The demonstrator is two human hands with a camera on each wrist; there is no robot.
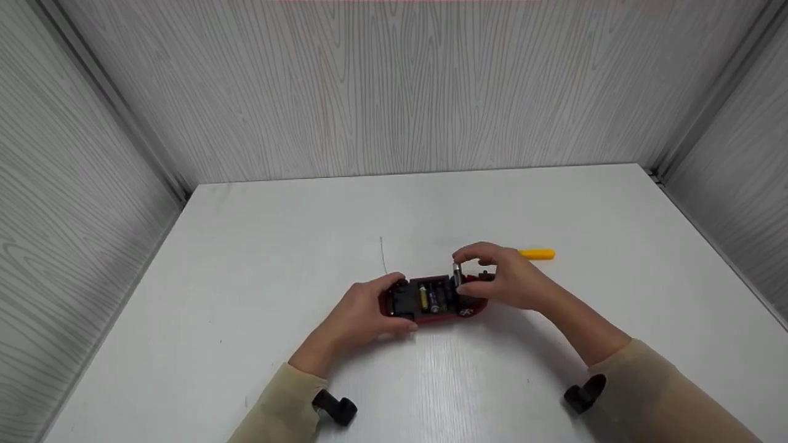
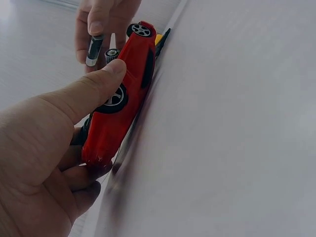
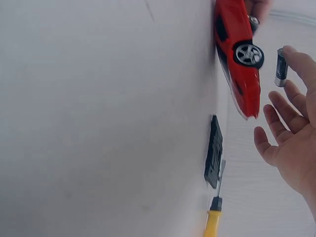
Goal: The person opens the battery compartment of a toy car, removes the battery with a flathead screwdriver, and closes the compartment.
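Left hand (image 1: 363,314) grips the upturned red toy car (image 1: 434,299) mid-tabletop (image 1: 246,258), battery bay open. Right hand (image 1: 505,277) fingers pinch a battery (image 1: 457,274) above the bay's right end. Looks like the battery-swap step; next move needs polarity alignment. Yellow screwdriver (image 1: 537,253) and black cover (image 3: 214,155) lie just right.

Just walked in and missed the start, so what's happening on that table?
A person's left hand grips a red toy car lying upside down on the white table, its battery bay open with batteries inside. The right hand pinches a battery just above the bay. A black cover and yellow-handled screwdriver lie nearby.
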